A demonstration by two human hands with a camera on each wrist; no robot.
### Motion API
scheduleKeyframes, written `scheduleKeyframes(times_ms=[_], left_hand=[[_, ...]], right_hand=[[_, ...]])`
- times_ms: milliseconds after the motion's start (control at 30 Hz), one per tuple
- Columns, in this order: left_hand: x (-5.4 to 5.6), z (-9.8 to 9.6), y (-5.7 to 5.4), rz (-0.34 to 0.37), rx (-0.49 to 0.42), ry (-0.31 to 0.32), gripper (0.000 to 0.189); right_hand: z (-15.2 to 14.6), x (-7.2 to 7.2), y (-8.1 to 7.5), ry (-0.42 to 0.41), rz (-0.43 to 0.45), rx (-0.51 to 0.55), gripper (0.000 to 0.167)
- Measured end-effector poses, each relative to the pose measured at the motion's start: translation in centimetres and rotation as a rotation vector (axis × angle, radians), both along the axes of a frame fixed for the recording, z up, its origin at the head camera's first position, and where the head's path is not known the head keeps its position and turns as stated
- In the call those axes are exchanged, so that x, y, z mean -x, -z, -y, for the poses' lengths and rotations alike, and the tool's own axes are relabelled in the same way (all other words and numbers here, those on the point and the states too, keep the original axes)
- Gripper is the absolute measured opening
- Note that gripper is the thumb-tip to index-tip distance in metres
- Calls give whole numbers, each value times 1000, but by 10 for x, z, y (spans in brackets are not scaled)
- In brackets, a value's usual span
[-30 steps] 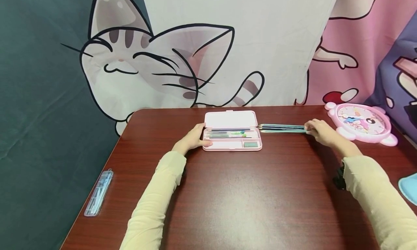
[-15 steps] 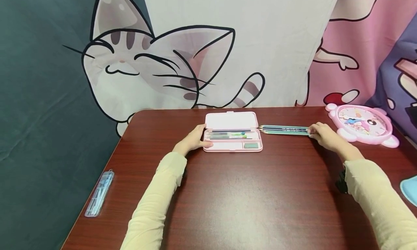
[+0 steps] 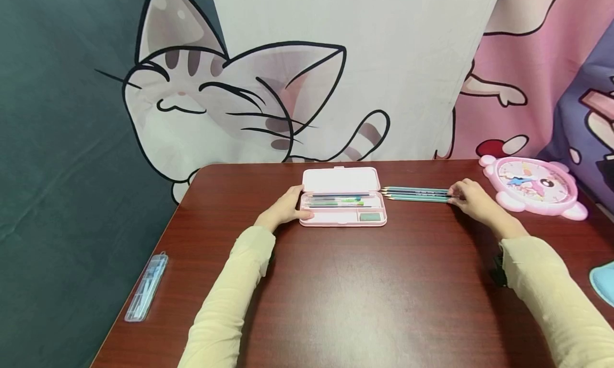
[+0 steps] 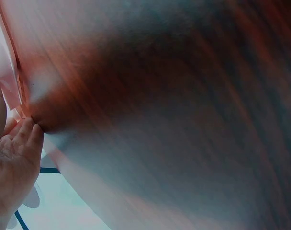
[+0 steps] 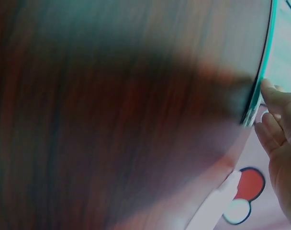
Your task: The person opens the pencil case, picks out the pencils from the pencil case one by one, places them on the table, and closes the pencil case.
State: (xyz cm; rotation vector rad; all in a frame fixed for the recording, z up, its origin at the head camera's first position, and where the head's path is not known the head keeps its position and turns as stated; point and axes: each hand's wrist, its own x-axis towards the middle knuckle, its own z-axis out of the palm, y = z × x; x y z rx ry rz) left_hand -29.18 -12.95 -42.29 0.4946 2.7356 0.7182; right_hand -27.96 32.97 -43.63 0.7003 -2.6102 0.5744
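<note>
An open pink pencil case (image 3: pixel 331 216) lies at the back middle of the table, with several pens (image 3: pixel 336 201) in its tray and a grey-green eraser (image 3: pixel 370 217) in a small compartment. My left hand (image 3: pixel 284 207) grips its left end, thumb on the front part and fingers behind; the left wrist view catches only a corner of the case (image 4: pixel 6 72). Right of the case, several green and dark pencils (image 3: pixel 416 194) lie side by side, tips toward it. My right hand (image 3: pixel 472 200) holds their far ends, the thumb along one pencil (image 5: pixel 266 52) in the right wrist view.
A pink animal-shaped clock (image 3: pixel 532 185) lies at the back right, just beyond the right hand. On the left edge of the table is a clear, bluish case (image 3: pixel 146 288). A light blue item (image 3: pixel 603 282) shows at the right edge. Printed curtains hang behind the table.
The right hand shifts slightly right, then back left at the pencils' ends, and the pencils look a little more spread. My left hand and the pencil case stay in place.
</note>
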Motion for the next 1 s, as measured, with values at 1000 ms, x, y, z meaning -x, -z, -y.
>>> scheduleKeyframes(times_ms=[1000], left_hand=[[-5, 0, 2, -8, -31, -18, 88]], right_hand=[[161, 1, -17, -246, 435, 19, 9]])
